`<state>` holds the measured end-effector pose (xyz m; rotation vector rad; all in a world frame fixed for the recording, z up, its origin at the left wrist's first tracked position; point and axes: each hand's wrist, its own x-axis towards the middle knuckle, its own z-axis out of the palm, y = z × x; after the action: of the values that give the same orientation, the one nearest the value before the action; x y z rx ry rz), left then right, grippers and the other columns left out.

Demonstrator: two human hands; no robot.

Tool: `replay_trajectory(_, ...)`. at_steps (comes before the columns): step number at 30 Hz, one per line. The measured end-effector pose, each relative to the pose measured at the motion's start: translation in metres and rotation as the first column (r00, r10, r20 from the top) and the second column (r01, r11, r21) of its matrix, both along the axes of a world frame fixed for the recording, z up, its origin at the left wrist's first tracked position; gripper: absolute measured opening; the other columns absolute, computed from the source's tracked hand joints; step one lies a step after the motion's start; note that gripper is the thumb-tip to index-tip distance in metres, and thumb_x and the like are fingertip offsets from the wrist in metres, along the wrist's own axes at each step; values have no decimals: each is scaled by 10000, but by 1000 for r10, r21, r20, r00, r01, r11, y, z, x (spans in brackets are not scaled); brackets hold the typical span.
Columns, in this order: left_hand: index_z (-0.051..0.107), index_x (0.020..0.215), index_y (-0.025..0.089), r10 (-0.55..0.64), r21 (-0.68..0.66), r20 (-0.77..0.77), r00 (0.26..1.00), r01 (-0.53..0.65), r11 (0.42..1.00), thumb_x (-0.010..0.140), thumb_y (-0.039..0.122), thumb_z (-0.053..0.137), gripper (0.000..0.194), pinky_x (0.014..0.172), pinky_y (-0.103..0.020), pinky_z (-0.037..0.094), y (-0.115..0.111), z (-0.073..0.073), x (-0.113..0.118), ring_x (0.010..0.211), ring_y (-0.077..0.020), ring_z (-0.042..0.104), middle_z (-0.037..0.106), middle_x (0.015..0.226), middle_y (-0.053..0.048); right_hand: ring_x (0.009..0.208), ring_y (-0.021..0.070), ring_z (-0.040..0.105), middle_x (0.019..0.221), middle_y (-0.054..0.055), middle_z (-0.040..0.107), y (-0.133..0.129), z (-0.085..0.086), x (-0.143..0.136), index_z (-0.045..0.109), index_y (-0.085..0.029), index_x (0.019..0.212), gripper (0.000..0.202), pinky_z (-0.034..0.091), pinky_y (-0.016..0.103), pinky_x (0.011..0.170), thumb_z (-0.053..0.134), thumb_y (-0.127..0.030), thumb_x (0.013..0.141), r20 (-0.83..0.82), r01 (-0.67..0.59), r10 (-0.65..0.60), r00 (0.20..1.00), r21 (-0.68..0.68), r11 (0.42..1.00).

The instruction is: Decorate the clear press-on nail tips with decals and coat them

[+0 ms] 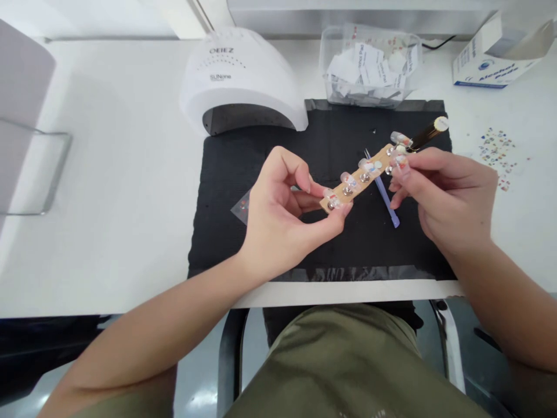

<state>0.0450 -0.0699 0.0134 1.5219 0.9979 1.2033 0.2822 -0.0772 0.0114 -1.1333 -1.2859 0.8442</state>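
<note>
Wooden strip (357,183) held over black mat (221,232); left hand (278,212) clamped on its near end, thumb and fingers; right hand (459,194) pinching a nail tip (399,162) at far end, attachment unclear; strip probably light, stiff; tips likely slippery, fragile; best hold: bare wooden edges.

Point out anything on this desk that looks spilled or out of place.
The small coloured bits stand out: they lie loose on the white tabletop, right of the black mat, with no container around them, so they look spilled, though they may have been laid out deliberately. Nothing else looks clearly amiss.
</note>
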Motion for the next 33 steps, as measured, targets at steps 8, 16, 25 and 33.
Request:
replay_trajectory(8,386,940,283,2,10,-13,1000,-2,1000,861,312,971,591,758,-324,758,-2,0,-1,824,-165,814,585,866,68,703,124,747,860,-30,836,0,-3,-5,933,-380,973,93,673,259,530,935,-294,939,-48,-27,27,998,-2,1000)
replay_trajectory(16,378,929,282,-10,-19,3,1000,10,1000,859,333,961,589,754,-322,761,-3,0,1,846,-174,836,567,844,70,697,128,749,890,-29,855,-1,-6,-8,927,-370,979,77,685,279,533,964,-350,914,-67,-4,2,998,-31,1000)
replay_trajectory(25,368,943,281,6,18,-17,1000,-5,1000,881,346,953,592,760,-307,753,-4,-4,1,845,-172,849,597,859,74,707,141,766,874,-41,846,0,-9,-9,925,-389,1000,83,713,296,539,949,-345,935,-82,-9,7,997,-31,999)
replay_trajectory(33,371,961,286,11,40,-26,1000,-10,999,903,359,945,582,759,-294,741,-4,-5,1,819,-154,834,605,857,83,723,177,797,989,-26,883,-1,-10,-8,920,-439,1026,133,715,350,535,958,-361,925,-83,-12,9,997,-39,999)
